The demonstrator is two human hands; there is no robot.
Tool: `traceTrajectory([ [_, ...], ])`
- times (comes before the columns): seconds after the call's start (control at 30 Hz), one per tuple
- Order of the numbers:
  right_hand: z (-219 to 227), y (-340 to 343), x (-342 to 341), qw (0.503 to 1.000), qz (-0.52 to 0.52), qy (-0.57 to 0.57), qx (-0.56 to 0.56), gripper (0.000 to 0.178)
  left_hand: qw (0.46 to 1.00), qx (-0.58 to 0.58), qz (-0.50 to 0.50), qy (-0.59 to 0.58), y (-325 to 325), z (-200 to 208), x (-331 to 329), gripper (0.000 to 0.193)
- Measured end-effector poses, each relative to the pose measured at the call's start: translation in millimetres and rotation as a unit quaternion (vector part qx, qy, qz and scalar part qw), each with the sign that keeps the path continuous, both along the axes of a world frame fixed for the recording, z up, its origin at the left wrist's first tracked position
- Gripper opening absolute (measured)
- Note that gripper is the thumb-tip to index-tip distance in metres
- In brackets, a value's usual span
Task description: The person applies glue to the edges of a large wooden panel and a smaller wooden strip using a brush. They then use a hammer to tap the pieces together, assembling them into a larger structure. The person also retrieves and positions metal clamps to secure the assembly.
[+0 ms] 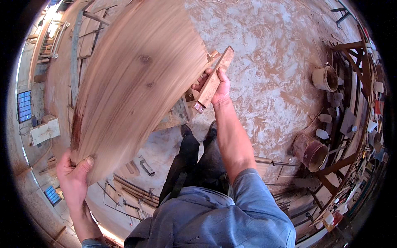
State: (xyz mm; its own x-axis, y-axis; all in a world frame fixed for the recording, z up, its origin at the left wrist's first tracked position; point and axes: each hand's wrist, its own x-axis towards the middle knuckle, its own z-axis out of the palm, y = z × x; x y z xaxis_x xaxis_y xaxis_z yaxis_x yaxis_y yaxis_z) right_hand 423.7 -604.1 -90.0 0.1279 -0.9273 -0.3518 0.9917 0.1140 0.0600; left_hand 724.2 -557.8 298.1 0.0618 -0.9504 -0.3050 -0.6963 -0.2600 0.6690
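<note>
Labelling: the narrow end of the wooden block (213,84) carries a pinkish, mottled marking, too small to make out. Any lettering on the containers along the rack (353,45), far right of the right fingers (223,77), is illegible at this size.

Handling: the right fingers are wrapped around the block, beside the edge of a wide wooden board (136,78); whether they also touch the board cannot be told. The left fingers (85,165) grip the board's near corner, thumb on top; the board extends up and away from them.

Premises: the floor (269,70), right of the right fingers, is pale with brown smears. A pale bucket (319,78) and a stained drum (303,149) stand farther right. A C-shaped clamp (144,165) lies right of the left fingers.

Obstructions: the board's far end is cut off, its face is blurred, and it partly hides a timber support (178,110) below.
</note>
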Motion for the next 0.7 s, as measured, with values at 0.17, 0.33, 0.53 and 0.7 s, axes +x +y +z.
traceTrajectory([
  [0.17, 1.4, 0.1, -1.9, 1.000, -0.001, 0.012, -0.005, 0.044, 1.000, 0.007, -0.023, -0.019, -5.8, 0.4, -2.5, 0.026],
  [0.33, 1.9, -0.5, -0.7, 0.999, 0.003, -0.009, -0.032, 0.042, 1.000, 0.001, -0.021, -0.003, -10.6, -2.2, -14.1, 0.029],
  [0.53, 0.3, -0.7, -3.9, 1.000, 0.002, 0.006, 0.009, 0.039, 1.000, 0.005, -0.021, -0.014, -18.7, -2.3, -17.5, 0.031],
  [0.7, -2.4, -0.3, -0.5, 1.000, 0.005, -0.012, -0.012, 0.038, 0.996, 0.002, -0.035, -0.080, -12.8, 9.0, -29.4, 0.036],
])
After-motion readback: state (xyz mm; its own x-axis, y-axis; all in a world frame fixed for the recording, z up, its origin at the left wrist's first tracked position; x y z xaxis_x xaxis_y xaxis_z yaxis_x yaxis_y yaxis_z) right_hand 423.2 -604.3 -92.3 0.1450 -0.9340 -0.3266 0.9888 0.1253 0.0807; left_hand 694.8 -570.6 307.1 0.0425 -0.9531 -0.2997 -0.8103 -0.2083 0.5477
